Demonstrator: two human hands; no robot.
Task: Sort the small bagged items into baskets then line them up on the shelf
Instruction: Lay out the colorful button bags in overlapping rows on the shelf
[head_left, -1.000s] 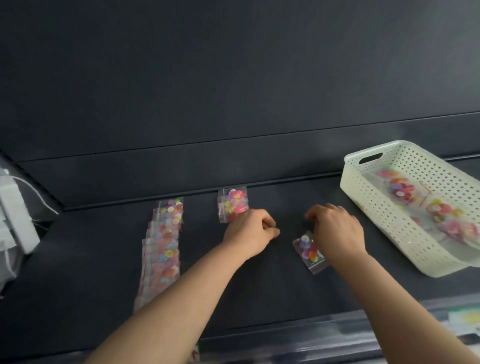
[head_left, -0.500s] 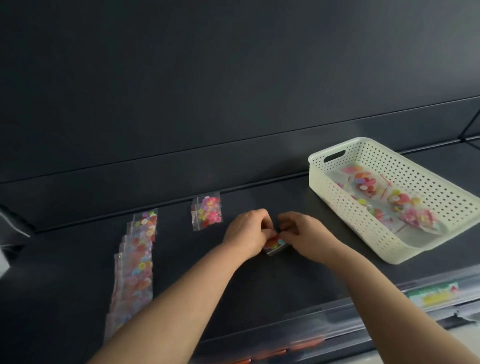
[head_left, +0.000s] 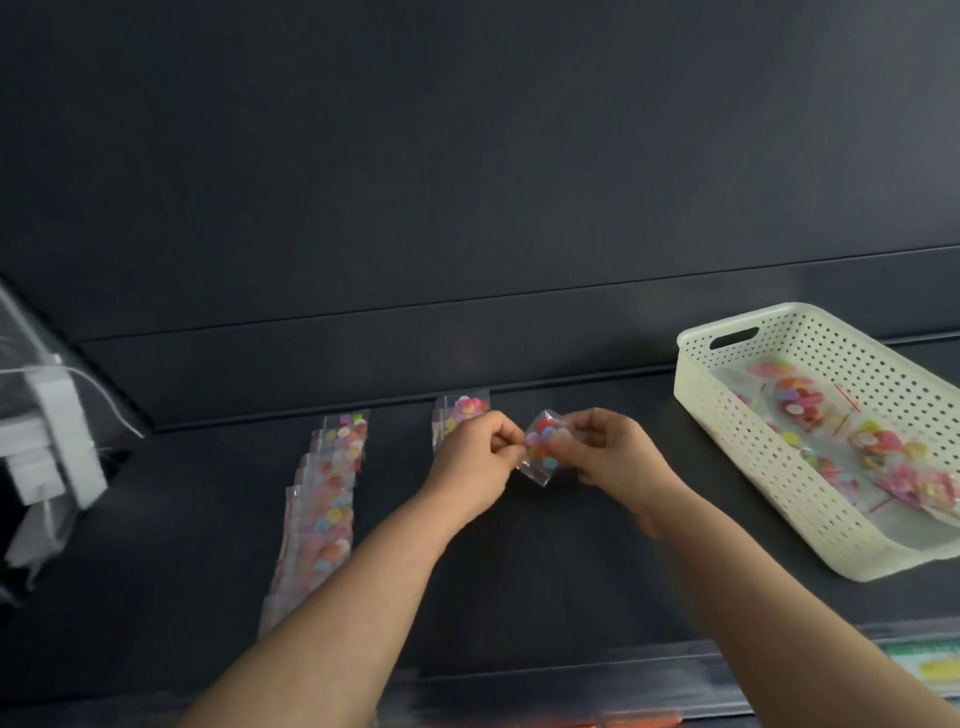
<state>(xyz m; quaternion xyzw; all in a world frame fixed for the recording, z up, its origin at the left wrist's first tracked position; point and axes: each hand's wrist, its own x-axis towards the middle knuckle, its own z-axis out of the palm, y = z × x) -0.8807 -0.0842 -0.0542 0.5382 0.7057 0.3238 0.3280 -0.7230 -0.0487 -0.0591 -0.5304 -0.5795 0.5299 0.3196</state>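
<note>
Here a small clear bag (head_left: 540, 447) of coloured discs is held just above the dark shelf (head_left: 597, 561), pinched from both sides. The left hand (head_left: 475, 462) curls its fingers and grips the bag's left edge; the right hand (head_left: 608, 449) grips the right edge, fingertips bent inward. Both forearms reach up from the lower edge, converging at the bag. Behind the left hand a second bag (head_left: 460, 413) lies flat. Further left, a row (head_left: 324, 499) of overlapping bags runs front to back. To the right sits a cream basket (head_left: 727, 426) holding more bags.
</note>
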